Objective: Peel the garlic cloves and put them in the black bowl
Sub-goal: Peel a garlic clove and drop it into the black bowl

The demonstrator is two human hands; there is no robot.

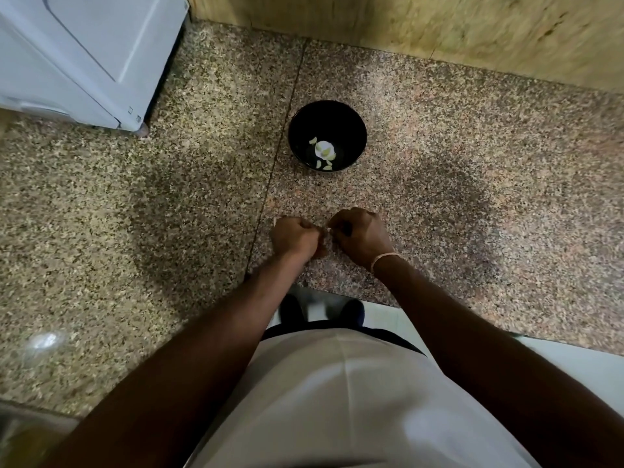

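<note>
Head view: our left hand (294, 237) and right hand (358, 235) pinched a barely visible garlic clove (326, 232) between curled fingers; we judged it could slip, missing the black bowl (327, 120).

Stood over a speckled granite table (472, 163), brown and pinkish, split by a dark seam (280, 146) running from the far edge toward the near one. Backed onto a yellowish wooden wall panel (439, 32) along the far side, with a white appliance (77, 55) sitting at the far left corner. Caught a soft glare of light (45, 341) on the polished stone at near left, and showed pale floor (388, 315) beyond the near edge.
</note>
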